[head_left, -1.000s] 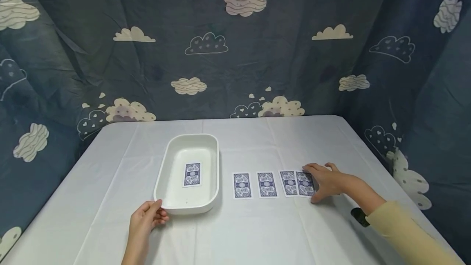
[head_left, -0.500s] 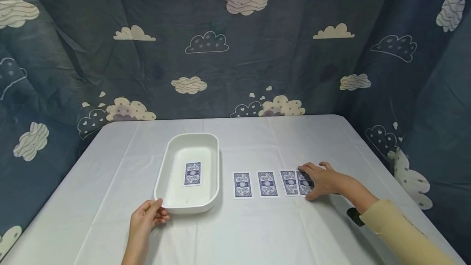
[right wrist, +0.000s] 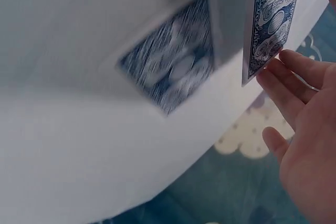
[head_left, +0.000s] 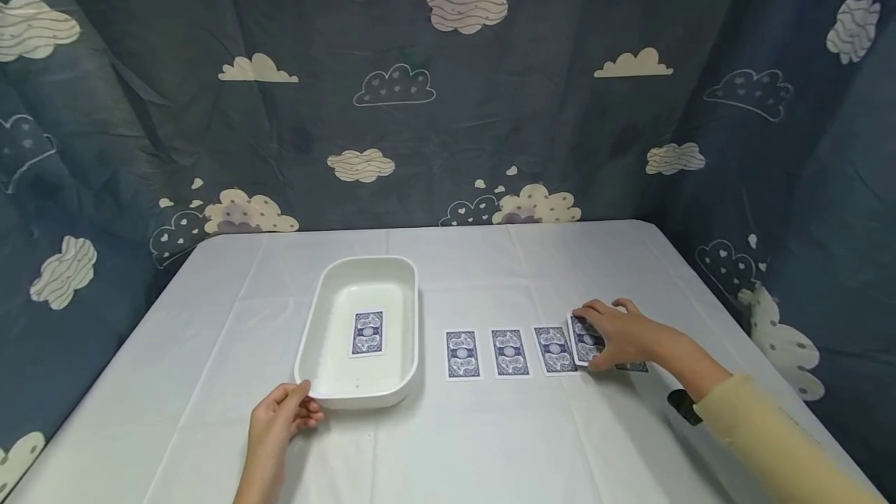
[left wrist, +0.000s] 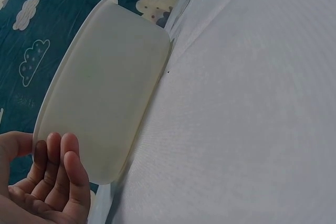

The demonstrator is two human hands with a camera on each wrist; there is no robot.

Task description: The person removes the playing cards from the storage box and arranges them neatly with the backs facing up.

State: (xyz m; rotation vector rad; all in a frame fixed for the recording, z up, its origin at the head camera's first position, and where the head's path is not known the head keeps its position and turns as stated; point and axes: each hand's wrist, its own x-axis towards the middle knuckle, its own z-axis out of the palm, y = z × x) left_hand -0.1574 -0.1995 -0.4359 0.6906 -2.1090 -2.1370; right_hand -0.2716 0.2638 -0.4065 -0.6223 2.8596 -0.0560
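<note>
Holding, right hand: the right hand (head_left: pixel 619 335) has its fingers curled round one blue-backed playing card (head_left: pixel 585 339), lifted and tilted off the table; in the right wrist view this card (right wrist: pixel 271 22) stands on edge against the fingertips (right wrist: pixel 286 80).
Card beneath: one more blue-backed card (head_left: pixel 633 367) lies flat on the cloth just under the right hand, mostly hidden by it; the right wrist view shows it blurred (right wrist: pixel 170 61).
Row of cards: three blue-backed cards lie face down in a row left of the hand, the nearest (head_left: pixel 554 349), the middle (head_left: pixel 509 351) and the farthest (head_left: pixel 462 354), each slightly apart.
Left hand: the left hand (head_left: pixel 278 415) rests with loosely bent fingers against the near left corner of one white rectangular plastic tray (head_left: pixel 315 376), touching its wall (left wrist: pixel 100 103) without gripping it.
Tray contents: one blue-backed card (head_left: pixel 367 332) lies flat inside.
Card count: six in all.
Surface: one white tablecloth-covered table (head_left: pixel 490 434).
Backdrop: dark blue cloud-printed fabric (head_left: pixel 448 99).
</note>
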